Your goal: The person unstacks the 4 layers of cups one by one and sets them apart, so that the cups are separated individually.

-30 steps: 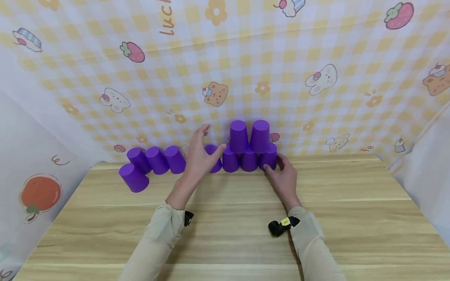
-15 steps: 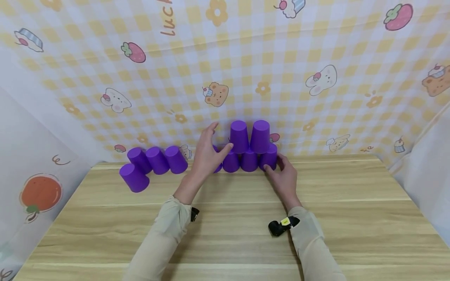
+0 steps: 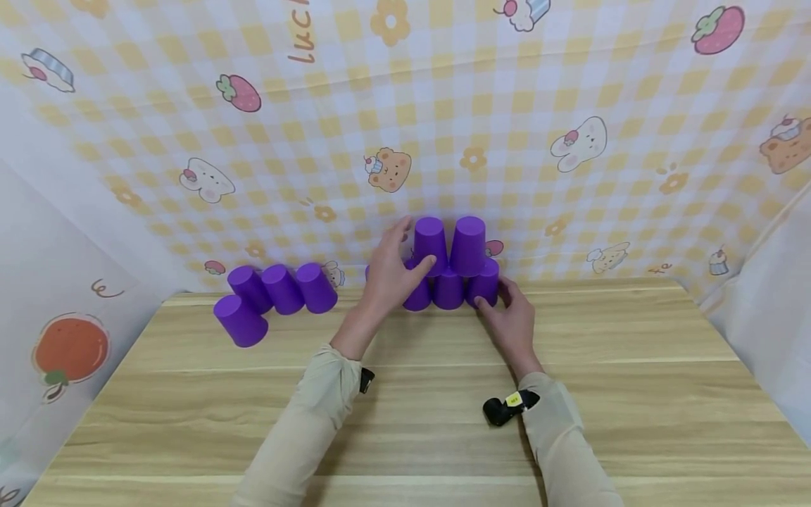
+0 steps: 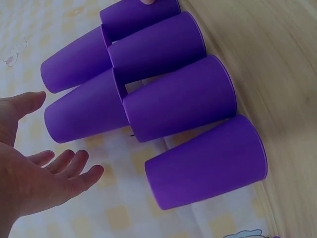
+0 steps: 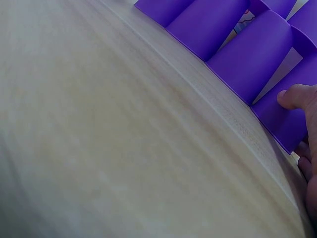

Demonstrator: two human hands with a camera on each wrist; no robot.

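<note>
Purple cups stand upside down in a row against the patterned cloth, with two more on top. My left hand (image 3: pixel 389 278) is beside the upper left cup (image 3: pixel 429 243), thumb and fingers spread around its side. In the left wrist view a gap shows between the left hand (image 4: pixel 42 181) and that cup (image 4: pixel 86 108). The upper right cup (image 3: pixel 469 246) stands close beside it. My right hand (image 3: pixel 512 320) holds the rightmost lower cup (image 3: pixel 484 282), thumb on its front and fingers behind. The left hand partly covers the leftmost lower cup (image 4: pixel 208 163).
Off to the left, several more purple cups (image 3: pixel 283 289) stand upside down in a group, one set nearer the front (image 3: pixel 241 322). A patterned cloth (image 3: pixel 507 127) hangs right behind the wooden table (image 3: pixel 431 436).
My left hand has moved to the right, from in front of the leftmost lower cup to the upper left cup. The right hand and the cups have stayed in place.
</note>
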